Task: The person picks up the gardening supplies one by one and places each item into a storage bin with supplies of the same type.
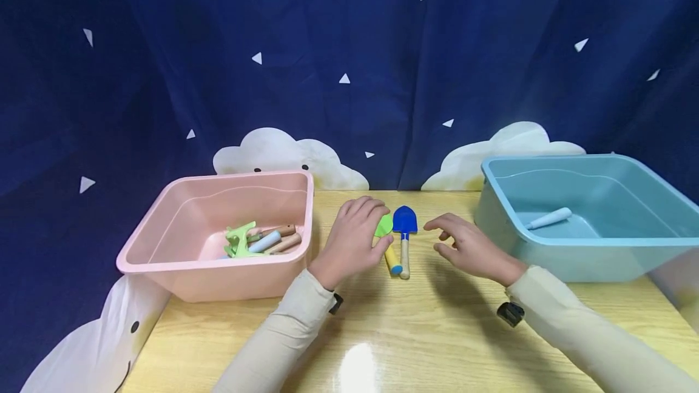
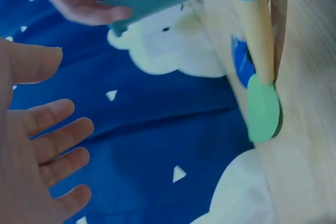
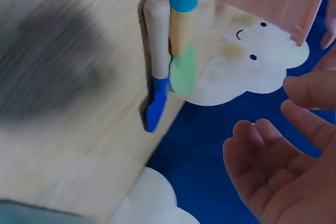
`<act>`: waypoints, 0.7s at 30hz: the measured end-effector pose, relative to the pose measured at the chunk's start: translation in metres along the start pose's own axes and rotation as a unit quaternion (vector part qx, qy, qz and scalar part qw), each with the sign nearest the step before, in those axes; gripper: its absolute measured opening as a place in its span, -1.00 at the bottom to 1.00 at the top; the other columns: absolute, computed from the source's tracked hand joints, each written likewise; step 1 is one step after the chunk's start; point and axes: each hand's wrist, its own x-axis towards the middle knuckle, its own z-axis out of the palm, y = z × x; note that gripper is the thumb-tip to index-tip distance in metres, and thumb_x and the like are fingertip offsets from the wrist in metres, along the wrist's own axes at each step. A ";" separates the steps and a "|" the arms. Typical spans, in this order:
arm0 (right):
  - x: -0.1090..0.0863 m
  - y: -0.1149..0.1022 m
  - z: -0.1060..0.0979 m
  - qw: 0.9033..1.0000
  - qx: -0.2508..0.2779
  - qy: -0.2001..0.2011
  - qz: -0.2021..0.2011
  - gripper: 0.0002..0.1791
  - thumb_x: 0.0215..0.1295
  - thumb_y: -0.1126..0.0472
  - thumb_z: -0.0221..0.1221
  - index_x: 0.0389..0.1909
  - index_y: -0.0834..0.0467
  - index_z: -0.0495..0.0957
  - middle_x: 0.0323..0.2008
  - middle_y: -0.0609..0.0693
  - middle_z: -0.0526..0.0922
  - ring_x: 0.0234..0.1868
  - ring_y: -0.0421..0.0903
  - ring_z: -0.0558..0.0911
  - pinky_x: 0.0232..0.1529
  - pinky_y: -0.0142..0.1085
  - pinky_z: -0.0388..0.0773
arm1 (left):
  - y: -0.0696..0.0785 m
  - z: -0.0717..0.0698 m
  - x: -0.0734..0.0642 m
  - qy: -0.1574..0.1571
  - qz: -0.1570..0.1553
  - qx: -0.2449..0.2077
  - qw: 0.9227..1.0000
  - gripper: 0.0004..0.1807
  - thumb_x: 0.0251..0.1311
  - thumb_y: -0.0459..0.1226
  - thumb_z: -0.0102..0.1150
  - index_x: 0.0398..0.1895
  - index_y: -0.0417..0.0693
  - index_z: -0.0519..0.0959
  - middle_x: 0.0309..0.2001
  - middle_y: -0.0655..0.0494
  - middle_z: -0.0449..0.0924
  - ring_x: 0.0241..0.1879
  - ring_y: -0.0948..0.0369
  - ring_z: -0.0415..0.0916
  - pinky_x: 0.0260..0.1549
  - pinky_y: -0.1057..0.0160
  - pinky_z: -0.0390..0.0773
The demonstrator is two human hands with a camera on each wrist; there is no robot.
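Observation:
Two toy tools lie side by side on the table: a blue toy shovel (image 1: 405, 221) with a pale wooden handle, and a green-bladed toy trowel (image 1: 392, 259) with a yellow handle and blue end. My left hand (image 1: 356, 236) hovers at the trowel's left, partly covering its blade in the head view. In the left wrist view its fingers (image 2: 63, 145) are spread and hold nothing. To the right of the shovel, my right hand (image 1: 471, 246) is raised above the table, its fingers loosely bent with nothing in them. Neither hand touches a tool.
At left stands a pink bin (image 1: 218, 268) with a light green claw-like piece (image 1: 239, 240) and several handled tools inside. A blue bin (image 1: 573, 259) at right contains a light blue handle (image 1: 550, 218). Behind the wooden table (image 1: 415, 332) hangs a dark blue curtain (image 1: 382, 35).

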 end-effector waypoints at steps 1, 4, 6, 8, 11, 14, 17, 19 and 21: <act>-0.003 -0.002 -0.004 1.000 -0.008 0.010 -0.011 -0.62 0.19 0.39 0.22 0.06 0.20 0.56 -0.03 0.08 0.65 -0.23 -0.04 0.68 -0.28 -0.24 0.60 | 0.002 0.004 0.004 -0.008 -0.001 0.000 1.000 -0.52 0.18 0.00 0.21 0.13 0.01 0.54 0.17 0.16 0.56 0.27 0.16 0.41 0.31 0.04 0.31; -0.010 -0.007 -0.018 0.998 -0.035 0.038 -0.039 -0.59 0.16 0.41 0.25 0.07 0.18 0.55 -0.04 0.04 0.65 -0.23 -0.07 0.68 -0.27 -0.21 0.61 | 0.007 0.015 0.015 -0.022 0.004 0.010 1.000 -0.51 0.20 0.02 0.18 0.15 0.03 0.53 0.20 0.16 0.55 0.29 0.17 0.41 0.32 0.05 0.32; -0.015 -0.009 -0.028 0.996 -0.051 0.057 -0.053 -0.57 0.15 0.41 0.27 0.07 0.16 0.54 -0.03 0.02 0.64 -0.22 -0.08 0.68 -0.30 -0.23 0.61 | 0.011 0.022 0.021 -0.024 0.008 0.015 1.000 -0.51 0.19 0.00 0.20 0.16 0.04 0.52 0.21 0.15 0.55 0.29 0.17 0.41 0.32 0.06 0.32; -0.020 -0.012 -0.040 0.994 -0.060 0.077 -0.057 -0.54 0.13 0.42 0.30 0.08 0.14 0.54 -0.01 -0.01 0.62 -0.21 -0.11 0.68 -0.31 -0.32 0.59 | 0.016 0.027 0.027 -0.024 0.012 0.019 0.999 -0.50 0.19 -0.01 0.20 0.18 0.03 0.52 0.24 0.14 0.54 0.30 0.17 0.42 0.31 0.07 0.34; -0.028 -0.015 -0.057 0.990 -0.067 0.111 -0.056 -0.49 0.08 0.45 0.33 0.09 0.10 0.56 0.03 -0.05 0.61 -0.18 -0.21 0.65 -0.30 -0.51 0.54 | 0.021 0.033 0.034 -0.022 0.016 0.020 0.999 -0.49 0.19 -0.03 0.20 0.19 0.03 0.52 0.26 0.13 0.53 0.30 0.17 0.43 0.30 0.07 0.35; -0.037 -0.014 -0.075 0.986 -0.072 0.142 -0.051 -0.43 0.01 0.49 0.35 0.10 0.08 0.58 0.04 -0.06 0.61 -0.17 -0.42 0.55 -0.25 -0.65 0.47 | 0.025 0.037 0.040 -0.023 0.017 0.013 0.999 -0.49 0.20 -0.02 0.19 0.20 0.01 0.52 0.26 0.11 0.54 0.30 0.16 0.44 0.30 0.06 0.36; -0.046 -0.007 -0.090 0.981 -0.082 0.168 -0.044 -0.39 -0.05 0.53 0.36 0.09 0.10 0.59 0.02 -0.05 0.63 -0.16 -0.60 0.46 -0.22 -0.69 0.45 | 0.027 0.040 0.044 -0.029 0.015 0.006 0.999 -0.49 0.20 -0.02 0.18 0.20 0.01 0.51 0.25 0.12 0.54 0.31 0.16 0.44 0.29 0.06 0.37; -0.053 0.000 -0.099 0.978 -0.096 0.180 -0.033 -0.38 -0.08 0.54 0.37 0.09 0.12 0.60 0.02 -0.02 0.63 -0.14 -0.67 0.40 -0.20 -0.71 0.42 | 0.029 0.043 0.047 -0.037 0.012 0.004 0.999 -0.48 0.21 -0.02 0.18 0.20 0.01 0.51 0.26 0.12 0.54 0.32 0.16 0.43 0.29 0.07 0.36; -0.061 0.009 -0.105 0.974 -0.115 0.192 -0.017 -0.40 -0.08 0.52 0.37 0.08 0.13 0.61 0.02 0.01 0.64 -0.11 -0.70 0.34 -0.22 -0.69 0.40 | 0.032 0.046 0.050 -0.049 0.009 0.003 0.999 -0.48 0.22 -0.01 0.16 0.22 0.02 0.50 0.27 0.14 0.53 0.33 0.18 0.42 0.31 0.08 0.35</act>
